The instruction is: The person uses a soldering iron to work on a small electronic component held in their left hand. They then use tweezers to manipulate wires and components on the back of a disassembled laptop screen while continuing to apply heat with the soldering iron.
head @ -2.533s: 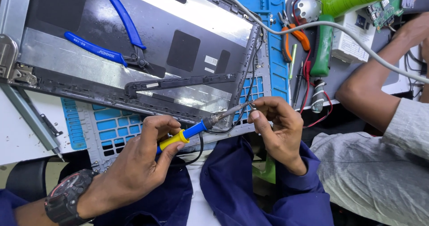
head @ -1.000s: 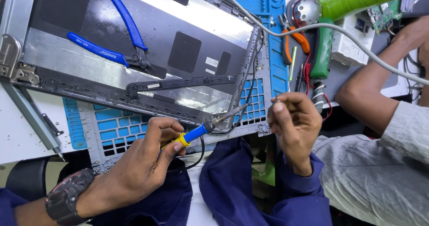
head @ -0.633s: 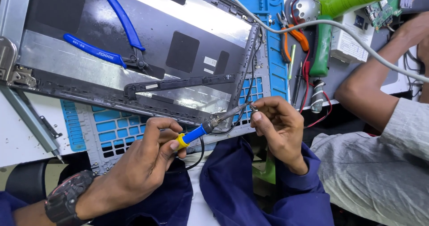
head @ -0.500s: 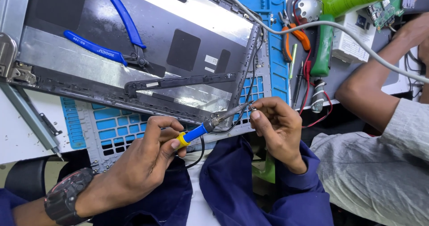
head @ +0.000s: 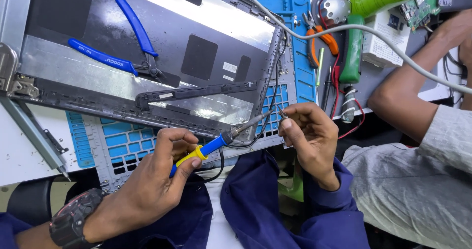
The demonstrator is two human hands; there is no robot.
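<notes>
Soldering iron (head: 216,144), blue-and-yellow handled, sits pinched in the left hand (head: 157,180), tip near the laptop lid's (head: 147,47) corner; right hand (head: 309,136) pinches a thin wire (head: 281,112). Joining looks underway; steady contact comes next.

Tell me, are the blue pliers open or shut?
Open. The blue pliers lie flat on the grey laptop lid, their two handles spread apart in a V.
</notes>
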